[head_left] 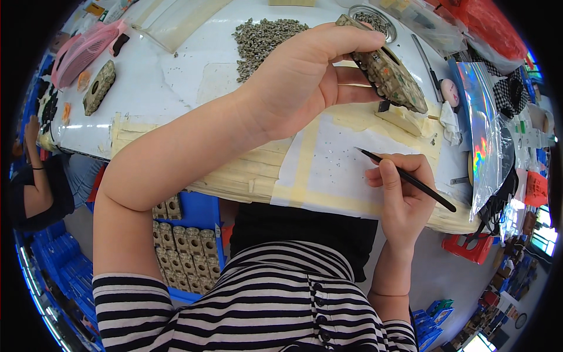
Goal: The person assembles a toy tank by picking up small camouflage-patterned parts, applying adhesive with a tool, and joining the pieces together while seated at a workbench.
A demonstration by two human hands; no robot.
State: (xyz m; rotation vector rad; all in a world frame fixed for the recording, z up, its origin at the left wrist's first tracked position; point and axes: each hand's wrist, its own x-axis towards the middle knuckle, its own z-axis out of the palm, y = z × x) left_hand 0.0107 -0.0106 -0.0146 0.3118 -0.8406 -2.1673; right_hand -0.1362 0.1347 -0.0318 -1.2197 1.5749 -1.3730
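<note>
My left hand (319, 76) is raised over the table, gripping a long, ornate, bronze-silver casing (390, 76) with a knobbly relief surface. The thumb lies along its top edge, the other fingers underneath. Lower on the right, my right hand (404, 190) pinches slim black pointed tweezers (419, 185), their tip down to the left. Below that tip, tiny dark and bluish specks (331, 158) are scattered over a white paper sheet (293, 176) edged with yellowish tape. The tip is close to the sheet; whether it touches or grips a speck I cannot tell.
Many small metal parts (264, 44) are heaped at the back, with more in a round dish (375, 20). A similar casing (99, 88) lies left near a pink mesh basket (85, 50). A blue crate (199, 214) of casings stands below the table. Another person (35, 188) sits far left.
</note>
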